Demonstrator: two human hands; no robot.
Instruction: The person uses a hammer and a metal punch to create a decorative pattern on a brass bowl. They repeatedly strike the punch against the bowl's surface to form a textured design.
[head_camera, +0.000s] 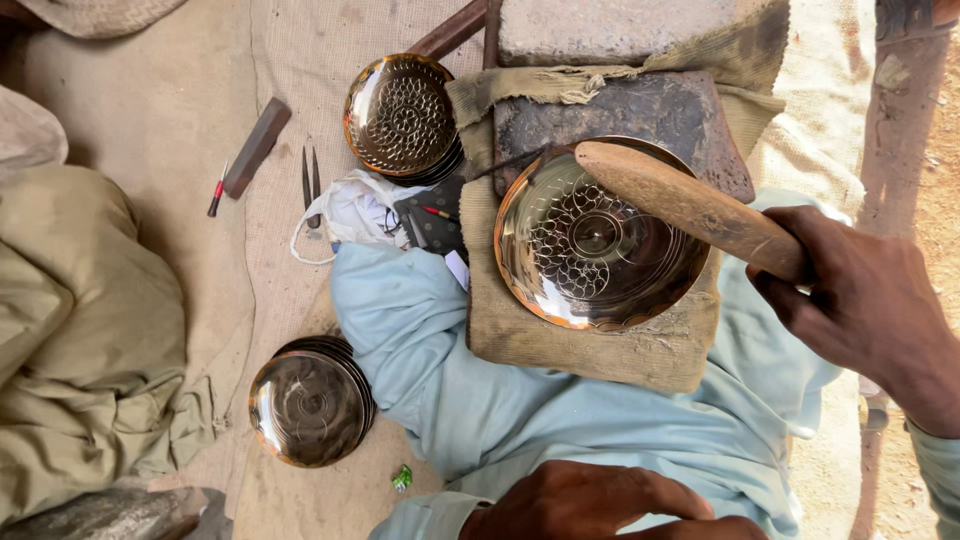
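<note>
Right hand (860, 300), right of frame: grip closed around the narrow end of a wooden mallet (690, 205). The mallet runs up-left from the grip, its broad rounded head over the upper rim of an engraved brass dish (590, 250) at centre frame.

Dish: left of the grip, lying on a folded cloth pad (600, 350) against a dark iron block (640, 115).

Left hand (600, 505), bottom centre: resting on pale blue clothing (480, 400), fingers curled down, holding nothing visible.

Upper centre: stack of patterned dishes (400, 115). Lower left: stack of plain dishes (310, 405). Upper left, on ground cloth (170, 110): dark bar (256, 146), small red-tipped tool (216, 192), metal dividers (311, 180).
</note>
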